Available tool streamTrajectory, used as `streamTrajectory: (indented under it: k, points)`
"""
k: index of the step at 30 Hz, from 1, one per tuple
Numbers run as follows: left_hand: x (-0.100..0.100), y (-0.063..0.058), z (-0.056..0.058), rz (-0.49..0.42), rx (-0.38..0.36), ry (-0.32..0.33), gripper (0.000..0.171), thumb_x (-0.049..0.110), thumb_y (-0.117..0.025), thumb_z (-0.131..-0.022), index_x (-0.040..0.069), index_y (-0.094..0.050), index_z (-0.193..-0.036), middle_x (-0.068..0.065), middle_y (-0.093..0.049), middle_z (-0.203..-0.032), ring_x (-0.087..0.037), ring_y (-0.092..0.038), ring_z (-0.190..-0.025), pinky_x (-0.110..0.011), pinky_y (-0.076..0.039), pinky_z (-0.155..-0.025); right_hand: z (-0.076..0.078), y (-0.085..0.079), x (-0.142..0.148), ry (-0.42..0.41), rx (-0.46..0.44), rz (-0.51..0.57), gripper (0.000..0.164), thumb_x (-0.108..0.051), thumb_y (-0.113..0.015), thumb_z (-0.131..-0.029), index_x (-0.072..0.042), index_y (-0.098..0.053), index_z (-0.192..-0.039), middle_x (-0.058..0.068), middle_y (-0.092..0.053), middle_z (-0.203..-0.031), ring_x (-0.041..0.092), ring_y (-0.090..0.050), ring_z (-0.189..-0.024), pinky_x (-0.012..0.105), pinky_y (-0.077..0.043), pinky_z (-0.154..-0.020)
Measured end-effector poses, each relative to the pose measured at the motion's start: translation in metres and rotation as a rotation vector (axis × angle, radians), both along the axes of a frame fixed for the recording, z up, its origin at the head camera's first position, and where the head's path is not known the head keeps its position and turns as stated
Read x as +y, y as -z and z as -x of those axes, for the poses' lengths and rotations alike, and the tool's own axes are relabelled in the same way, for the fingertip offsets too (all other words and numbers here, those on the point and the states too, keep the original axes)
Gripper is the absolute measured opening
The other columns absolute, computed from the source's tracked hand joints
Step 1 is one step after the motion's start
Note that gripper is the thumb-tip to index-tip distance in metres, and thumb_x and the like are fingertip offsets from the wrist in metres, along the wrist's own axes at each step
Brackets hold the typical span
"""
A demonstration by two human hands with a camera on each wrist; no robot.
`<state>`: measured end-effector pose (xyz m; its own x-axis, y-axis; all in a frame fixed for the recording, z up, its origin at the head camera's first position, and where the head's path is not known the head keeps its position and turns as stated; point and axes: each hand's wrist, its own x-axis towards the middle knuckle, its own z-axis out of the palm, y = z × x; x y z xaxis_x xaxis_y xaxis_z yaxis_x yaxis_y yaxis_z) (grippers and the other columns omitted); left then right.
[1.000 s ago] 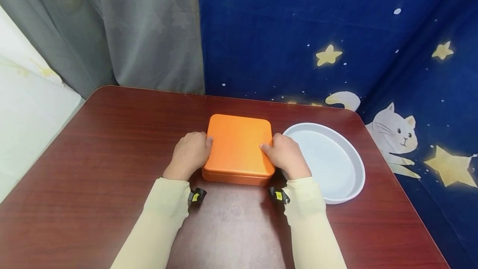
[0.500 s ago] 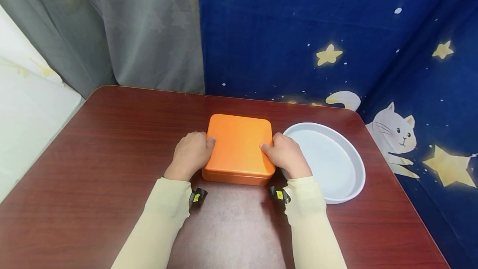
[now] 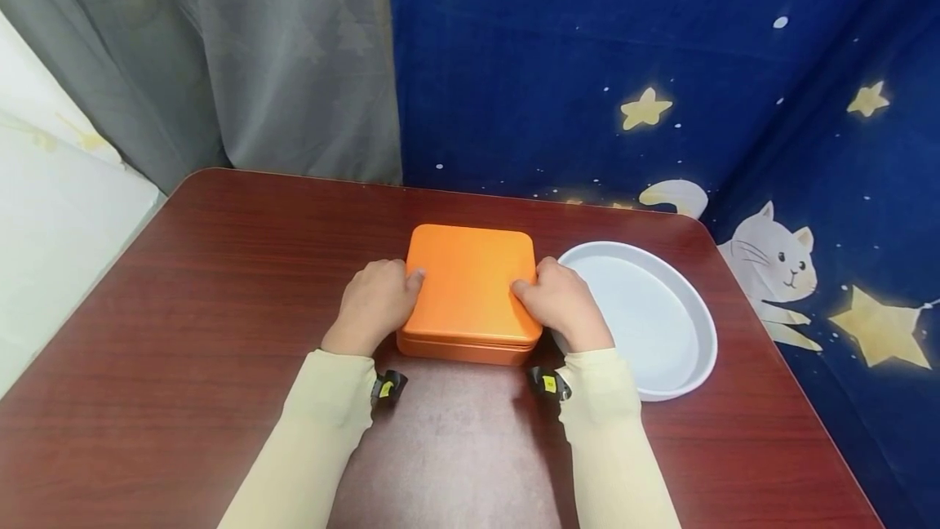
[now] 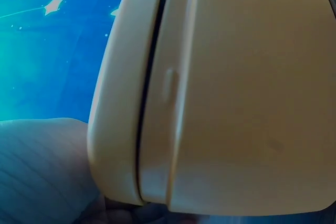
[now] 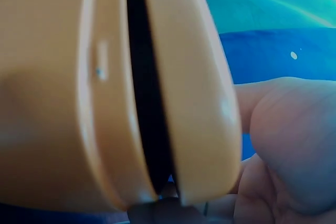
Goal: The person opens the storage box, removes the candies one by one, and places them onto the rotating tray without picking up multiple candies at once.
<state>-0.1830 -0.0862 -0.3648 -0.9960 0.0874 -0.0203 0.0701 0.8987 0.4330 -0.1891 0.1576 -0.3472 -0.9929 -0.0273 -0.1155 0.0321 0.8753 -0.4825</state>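
A square orange tin lies in the middle of the table, its lid (image 3: 470, 284) resting on the base (image 3: 466, 351). My left hand (image 3: 374, 300) grips the lid's left edge, thumb on top. On the opposite side, my right hand (image 3: 565, 300) holds the lid's right edge, also with the thumb on top. The lid sits tilted: the right wrist view shows a wide dark gap under the lid rim (image 5: 191, 98), while the left wrist view shows only a thin line beside the rim (image 4: 118, 114). The fingers below the rim are mostly hidden.
A round, pale, shallow tray (image 3: 708, 325) stands just right of the tin, partly behind my right wrist. The dark red wooden table (image 3: 220, 284) reaches back to a grey curtain (image 3: 301, 64) and a blue curtain with stars (image 3: 529, 64).
The right side of the lid has risen slightly, and a gap has appeared along the near right edge. My left thumb has shifted a little farther onto the lid.
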Motion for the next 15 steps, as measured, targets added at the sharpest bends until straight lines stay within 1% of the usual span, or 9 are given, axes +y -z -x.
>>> streamTrajectory:
  k: [4,9,15]
  points:
    - [-0.0005,-0.0003,-0.0012,-0.016,-0.003,-0.021,0.042,0.039,-0.044,-0.097,0.001,-0.062,-0.099,-0.011,-0.059,-0.079,-0.026,-0.054,-0.069,-0.042,-0.049,-0.061,0.0006,0.0008,0.0007,-0.012,0.005,-0.009,0.036,-0.037,-0.055,-0.087,-0.003,-0.053,-0.096,0.014,-0.059,-0.088,0.030,-0.053,-0.079,0.041,-0.046,-0.073]
    - [-0.0003,-0.0002,-0.0018,-0.040,-0.014,-0.043,0.044,0.040,-0.045,-0.096,0.001,-0.061,-0.108,-0.013,-0.059,-0.087,-0.027,-0.054,-0.075,-0.044,-0.051,-0.067,0.0000,0.0003,0.0001,-0.015,0.013,-0.028,0.038,-0.039,-0.055,-0.088,-0.002,-0.052,-0.099,0.014,-0.059,-0.088,0.030,-0.053,-0.079,0.042,-0.047,-0.074]
    - [0.0006,-0.0025,-0.0005,-0.081,0.031,-0.043,0.046,0.036,-0.045,-0.096,-0.002,-0.056,-0.119,-0.016,-0.059,-0.101,-0.029,-0.055,-0.087,-0.050,-0.051,-0.080,-0.0011,-0.0025,0.0018,-0.014,0.031,-0.020,0.038,-0.038,-0.055,-0.087,-0.002,-0.051,-0.099,0.014,-0.059,-0.086,0.030,-0.054,-0.077,0.042,-0.047,-0.073]
